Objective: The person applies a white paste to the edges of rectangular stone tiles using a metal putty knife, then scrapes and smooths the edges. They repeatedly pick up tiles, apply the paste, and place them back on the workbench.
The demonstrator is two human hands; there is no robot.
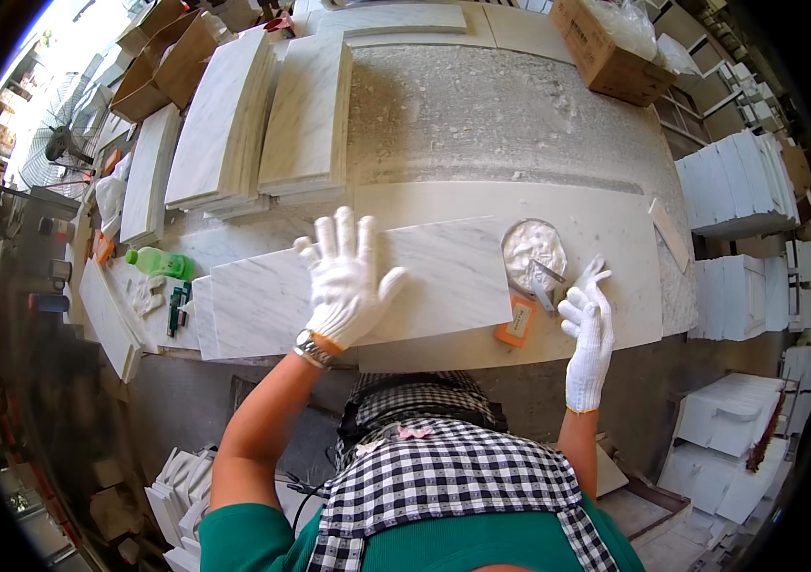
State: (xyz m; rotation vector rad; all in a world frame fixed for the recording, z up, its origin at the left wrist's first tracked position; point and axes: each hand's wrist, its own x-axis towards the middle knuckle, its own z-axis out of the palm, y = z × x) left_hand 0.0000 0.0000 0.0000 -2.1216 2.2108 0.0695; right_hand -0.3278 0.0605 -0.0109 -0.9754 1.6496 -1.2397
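Observation:
My left hand (344,286), in a white knit glove, lies flat with fingers spread on a grey-veined white marble slab (444,272). My right hand (591,324), gloved the same way, is held over the board right of the slab; its fingers are apart and I see nothing in them. Between slab and right hand stands a round tub of white paste (533,250), with a putty knife (543,286) leaning in it. Just below the tub lies a small orange box (516,321). Another slab edge shows at the left end, under the marble slab.
Stacked marble slabs (305,114) stand at the far left of the table, near open cardboard boxes (165,59). A green bottle (160,263) lies at the left. A narrow strip (669,234) is at the right edge. White slabs (737,186) are piled beyond the table's right side.

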